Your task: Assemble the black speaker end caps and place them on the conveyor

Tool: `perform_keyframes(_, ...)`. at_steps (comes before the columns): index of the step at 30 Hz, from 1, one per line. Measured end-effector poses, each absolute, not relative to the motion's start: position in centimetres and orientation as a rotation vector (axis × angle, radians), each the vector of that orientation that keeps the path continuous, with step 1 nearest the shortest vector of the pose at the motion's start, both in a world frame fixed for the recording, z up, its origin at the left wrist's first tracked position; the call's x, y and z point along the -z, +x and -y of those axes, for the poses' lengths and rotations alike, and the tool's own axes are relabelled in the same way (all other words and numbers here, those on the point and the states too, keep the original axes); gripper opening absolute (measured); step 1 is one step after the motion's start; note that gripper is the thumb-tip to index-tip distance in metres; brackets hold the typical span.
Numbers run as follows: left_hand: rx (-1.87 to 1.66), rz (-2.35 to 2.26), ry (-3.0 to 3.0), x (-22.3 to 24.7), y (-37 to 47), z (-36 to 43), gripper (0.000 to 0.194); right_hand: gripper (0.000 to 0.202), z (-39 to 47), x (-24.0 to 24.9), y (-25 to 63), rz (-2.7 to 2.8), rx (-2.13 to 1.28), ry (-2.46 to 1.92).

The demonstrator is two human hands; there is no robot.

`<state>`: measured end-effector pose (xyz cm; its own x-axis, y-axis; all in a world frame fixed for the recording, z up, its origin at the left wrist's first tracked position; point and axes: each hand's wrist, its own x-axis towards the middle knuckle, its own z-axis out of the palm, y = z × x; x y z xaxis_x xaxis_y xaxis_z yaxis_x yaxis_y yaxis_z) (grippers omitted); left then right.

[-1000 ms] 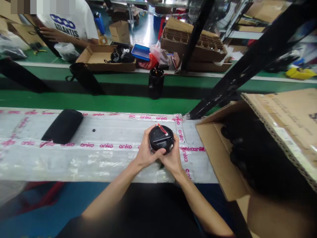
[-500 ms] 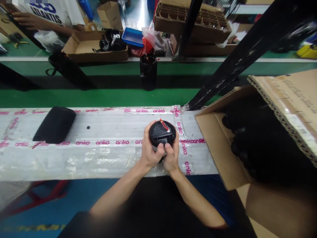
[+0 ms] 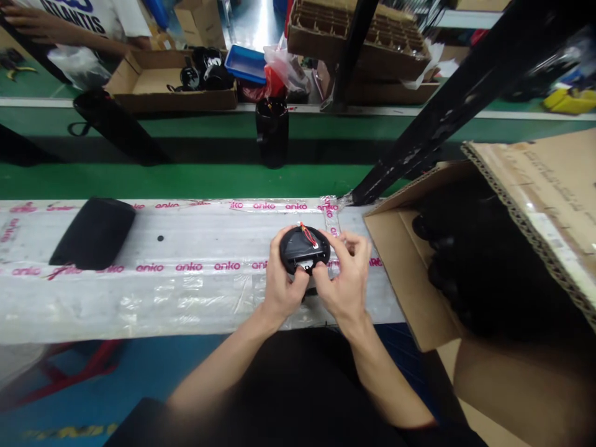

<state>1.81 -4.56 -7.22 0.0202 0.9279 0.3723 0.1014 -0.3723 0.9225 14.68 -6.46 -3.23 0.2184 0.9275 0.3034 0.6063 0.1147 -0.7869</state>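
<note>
A black rounded plastic housing [image 3: 298,246] is held over the bench in front of me. Short red and yellow wires [image 3: 307,234] with a small white connector lie across its top. Along its left side my left hand [image 3: 285,279] is wrapped, the thumb pressing on the near edge. From the right, my right hand [image 3: 347,273] grips it with thumb and index finger, while the other fingers curl away from it. Between the thumbs a small pale piece [image 3: 306,265] shows at the near rim. The housing's underside is hidden.
A black fabric-like piece [image 3: 95,233] and a small black disc [image 3: 161,238] lie on the film-covered bench [image 3: 195,298]. An open carton [image 3: 400,273] with black parts stands at right, beside a slanted black post [image 3: 419,124]. Another person's arm [image 3: 60,31] is across the far bench.
My right hand has shifted right and opened out from its closer grip, its fingers now bent at the housing's side. The left hand keeps its hold. The view has shifted slightly.
</note>
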Motion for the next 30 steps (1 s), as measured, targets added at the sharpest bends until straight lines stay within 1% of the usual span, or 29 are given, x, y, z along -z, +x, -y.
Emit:
perform_keyframes(2, -1.440, -1.067, 1.567, 7.4, 1.8, 4.8, 0.061, 0.051, 6.2, 2.4, 14.9, 1.517, -0.465, -1.661)
perform_keyframes(4, -1.404, -1.027, 1.573, 7.3, 1.1, 4.9, 0.066, 0.051, 6.2, 2.0, 14.9, 1.540, -0.525, -1.675)
perform_keyframes(6, -1.264, -0.926, 1.584, 6.6, -0.2, 4.4, 0.076, 0.049, 6.2, 1.9, 14.8, 1.527, -0.516, -1.683)
perform_keyframes(7, -1.158, -0.876, 1.583, 6.0, -1.1, 3.9, 0.076, 0.048, 6.3, 1.9, 14.8, 1.519, -0.512, -1.687)
perform_keyframes(8, -1.044, -0.836, 1.575, 5.2, -2.0, 3.1, 0.073, 0.048, 6.3, 1.9, 14.8, 1.516, -0.516, -1.690)
perform_keyframes(10, -0.838, -0.877, 1.571, 3.1, -3.8, 1.1, 0.050, 0.049, 6.4, 1.7, 14.6, 1.525, -0.538, -1.694)
perform_keyframes(11, -0.760, -0.935, 1.606, 1.8, -4.5, 0.0, 0.045, 0.050, 6.4, 1.6, 14.5, 1.535, -0.546, -1.698)
perform_keyframes(15, -0.311, -1.011, 1.999, -3.3, -5.5, -3.5, 0.043, 0.050, 6.2, 0.9, 14.2, 1.575, -0.538, -1.716)
perform_keyframes(19, -0.027, -0.975, 2.335, -6.4, -3.9, -5.1, 0.038, 0.045, 5.9, 0.1, 14.3, 1.624, -0.580, -1.731)
perform_keyframes(25, 0.311, -0.983, 2.603, -8.2, -1.3, -6.0, 0.030, 0.048, 5.8, -0.8, 14.5, 1.703, -0.649, -1.809)
perform_keyframes(27, 0.347, -0.981, 2.674, -8.2, -1.3, -5.3, 0.031, 0.050, 6.1, -0.8, 14.5, 1.713, -0.673, -1.790)
perform_keyframes(30, 0.308, -0.985, 2.769, -7.4, -1.8, -3.5, 0.036, 0.054, 6.7, -0.6, 15.0, 1.707, -0.675, -1.790)
